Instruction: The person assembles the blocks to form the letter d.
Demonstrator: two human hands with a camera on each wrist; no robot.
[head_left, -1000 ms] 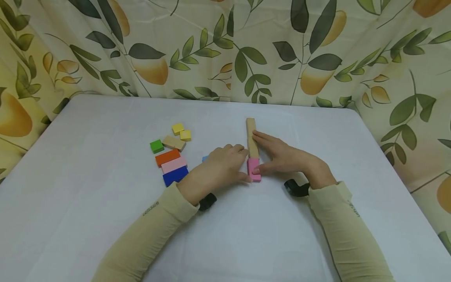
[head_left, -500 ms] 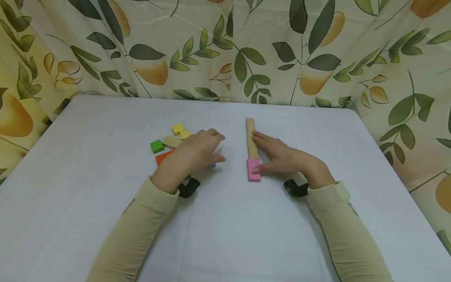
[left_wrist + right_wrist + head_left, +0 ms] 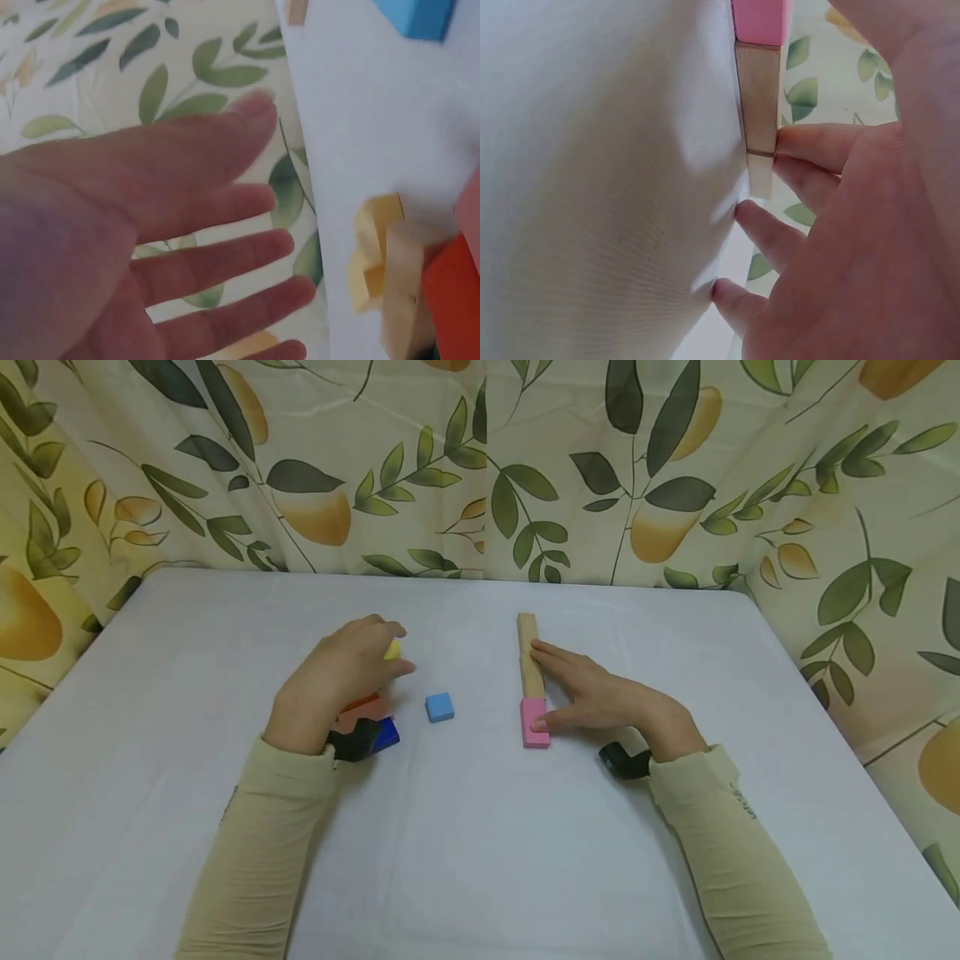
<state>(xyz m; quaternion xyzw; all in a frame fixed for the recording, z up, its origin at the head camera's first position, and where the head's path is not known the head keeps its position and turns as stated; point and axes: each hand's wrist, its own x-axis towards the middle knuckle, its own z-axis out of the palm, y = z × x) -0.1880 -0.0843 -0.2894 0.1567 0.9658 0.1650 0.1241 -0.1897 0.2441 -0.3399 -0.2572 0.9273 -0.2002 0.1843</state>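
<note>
Left hand (image 3: 337, 667) has shifted leftward, fingers spread, empty, over loose blocks (image 3: 367, 713); light-blue block (image 3: 439, 707) lies apart; right hand (image 3: 592, 692), fingers extended, touches lined-up wooden blocks (image 3: 532, 678) and pink block (image 3: 534, 717); three appear aligned, others seemingly unplaced

In line beside my right hand (image 3: 603, 693)

A pink block (image 3: 533, 710) lies under my thumb (image 3: 557, 720); two bare wooden blocks (image 3: 531, 678) run on from it, end to end. Below my left hand (image 3: 337, 662), a yellow block (image 3: 393, 651) lies partly covered.
</note>
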